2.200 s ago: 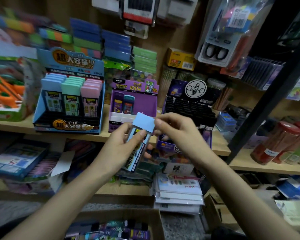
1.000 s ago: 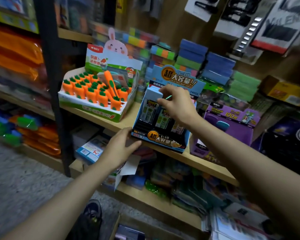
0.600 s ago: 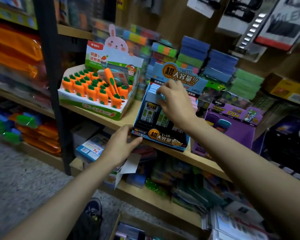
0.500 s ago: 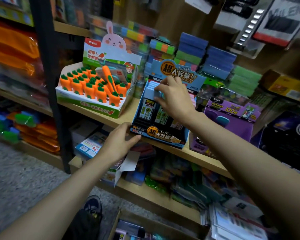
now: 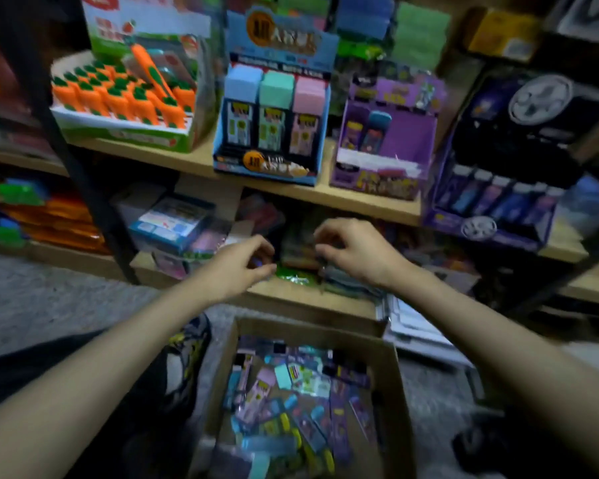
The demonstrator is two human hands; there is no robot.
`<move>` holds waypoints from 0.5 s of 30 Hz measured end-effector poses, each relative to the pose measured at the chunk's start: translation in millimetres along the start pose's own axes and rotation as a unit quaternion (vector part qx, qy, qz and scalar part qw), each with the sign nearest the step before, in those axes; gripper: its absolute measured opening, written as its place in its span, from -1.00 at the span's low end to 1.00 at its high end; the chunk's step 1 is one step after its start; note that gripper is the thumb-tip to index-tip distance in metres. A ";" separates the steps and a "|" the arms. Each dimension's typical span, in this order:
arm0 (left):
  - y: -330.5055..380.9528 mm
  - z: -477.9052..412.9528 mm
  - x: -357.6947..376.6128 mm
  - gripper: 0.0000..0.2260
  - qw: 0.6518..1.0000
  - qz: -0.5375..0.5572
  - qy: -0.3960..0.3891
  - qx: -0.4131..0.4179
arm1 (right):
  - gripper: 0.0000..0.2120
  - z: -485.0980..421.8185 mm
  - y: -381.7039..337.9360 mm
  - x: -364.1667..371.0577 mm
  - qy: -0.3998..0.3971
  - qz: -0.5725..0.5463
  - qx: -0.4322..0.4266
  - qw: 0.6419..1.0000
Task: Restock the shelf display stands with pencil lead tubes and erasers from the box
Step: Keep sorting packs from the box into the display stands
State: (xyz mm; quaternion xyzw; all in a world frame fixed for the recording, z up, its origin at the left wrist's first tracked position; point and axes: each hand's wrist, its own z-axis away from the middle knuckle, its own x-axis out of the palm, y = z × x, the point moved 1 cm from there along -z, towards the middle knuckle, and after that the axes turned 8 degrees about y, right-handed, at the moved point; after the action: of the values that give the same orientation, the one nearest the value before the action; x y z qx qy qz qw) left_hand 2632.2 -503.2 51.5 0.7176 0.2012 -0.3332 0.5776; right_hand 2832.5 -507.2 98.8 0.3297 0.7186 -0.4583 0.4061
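Three columns of the blue stand look full, the purple stand holds only two, plenty of tubes and erasers wait in the box, and my left hand and right hand hover loosely curled, empty.

My left arm reaches in from eight o'clock, my right arm from four. My left hand and right hand hover close together, fingers loosely curled.
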 end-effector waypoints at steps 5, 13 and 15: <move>-47.4 54.4 98.9 -0.79 0.985 0.014 -0.134 -0.107 | -0.84 77.0 52.5 59.1 -0.108 -0.004 0.085 0.991; -136.4 125.4 185.8 -0.75 0.951 0.020 -0.094 -0.293 | -0.84 170.8 120.4 160.1 -0.190 -0.059 0.298 0.934; -151.0 130.5 193.9 -0.68 0.950 -0.031 -0.081 -0.301 | -0.80 181.0 130.3 182.1 -0.195 -0.068 0.318 0.925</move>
State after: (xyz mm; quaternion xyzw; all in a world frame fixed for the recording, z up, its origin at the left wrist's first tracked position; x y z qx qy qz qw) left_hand 2633.6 -609.5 -205.7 0.4746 0.2667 -0.3318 0.7704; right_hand 2911.3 -609.1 -158.7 0.2954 0.4626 -0.7445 0.3799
